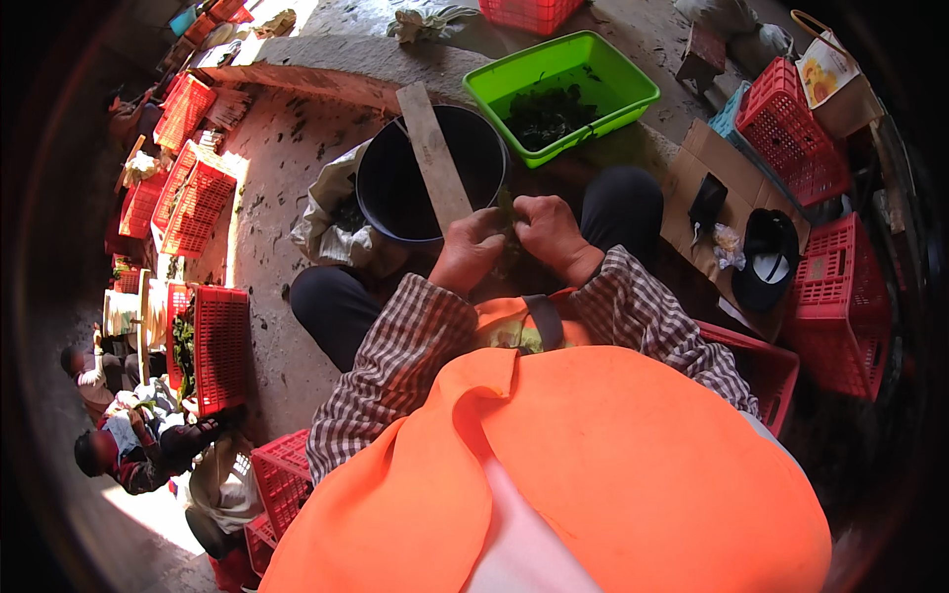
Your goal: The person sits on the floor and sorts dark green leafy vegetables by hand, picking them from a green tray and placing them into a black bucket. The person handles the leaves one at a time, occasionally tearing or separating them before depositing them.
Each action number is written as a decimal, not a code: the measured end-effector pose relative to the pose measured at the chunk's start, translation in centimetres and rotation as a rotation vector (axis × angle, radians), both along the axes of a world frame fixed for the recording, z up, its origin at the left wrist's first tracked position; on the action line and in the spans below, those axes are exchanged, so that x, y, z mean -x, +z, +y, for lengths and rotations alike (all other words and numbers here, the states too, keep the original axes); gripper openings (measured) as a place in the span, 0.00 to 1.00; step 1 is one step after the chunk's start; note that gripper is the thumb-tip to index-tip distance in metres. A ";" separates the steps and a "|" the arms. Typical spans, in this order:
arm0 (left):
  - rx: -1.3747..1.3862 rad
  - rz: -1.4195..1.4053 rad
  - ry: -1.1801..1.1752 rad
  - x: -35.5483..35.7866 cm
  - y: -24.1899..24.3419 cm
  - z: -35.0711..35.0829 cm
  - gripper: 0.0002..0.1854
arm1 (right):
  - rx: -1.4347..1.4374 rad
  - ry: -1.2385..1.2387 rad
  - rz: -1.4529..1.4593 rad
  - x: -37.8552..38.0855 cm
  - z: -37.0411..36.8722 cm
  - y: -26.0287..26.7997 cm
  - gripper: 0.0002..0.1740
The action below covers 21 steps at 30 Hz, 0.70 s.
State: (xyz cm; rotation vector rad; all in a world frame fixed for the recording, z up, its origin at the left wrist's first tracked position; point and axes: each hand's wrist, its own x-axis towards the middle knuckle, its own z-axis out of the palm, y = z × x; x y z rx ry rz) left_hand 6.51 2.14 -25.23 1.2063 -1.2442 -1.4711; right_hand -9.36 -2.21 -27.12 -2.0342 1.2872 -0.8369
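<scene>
My left hand [468, 250] and my right hand [550, 231] are close together over my lap, both gripping a dark green leafy piece [508, 222] that shows between them. A dark round tub [382, 174] stands just beyond my left hand, with a flat wooden board [436, 159] lying across it; the board's near end reaches my left hand. Beyond my hands is a bright green rectangular basin [567, 152] with dark wet-looking leafy matter [552, 115] in it. A whitish woven sack [326, 193] holding dark stuff leans beside the tub.
Red plastic crates [222, 348] line the left, one holding green leaves, near seated co-workers. At right are a flattened cardboard [678, 178], a black cap [752, 285], more red crates [838, 304] and a cloth bag [830, 74]. A low concrete ledge [334, 63] runs behind the tub.
</scene>
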 end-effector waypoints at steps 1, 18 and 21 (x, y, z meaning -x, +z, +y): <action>-0.083 0.036 -0.002 -0.6 0.2 -0.1 0.14 | -0.266 -0.026 -0.035 1.2 -0.8 0.4 0.07; -0.162 0.564 -0.100 -2.6 -0.4 0.4 0.20 | -0.131 0.149 0.098 4.3 -0.6 -4.0 0.18; -0.115 0.436 -0.148 -2.2 0.1 0.5 0.23 | -0.623 0.166 -0.401 3.3 -0.9 -0.6 0.18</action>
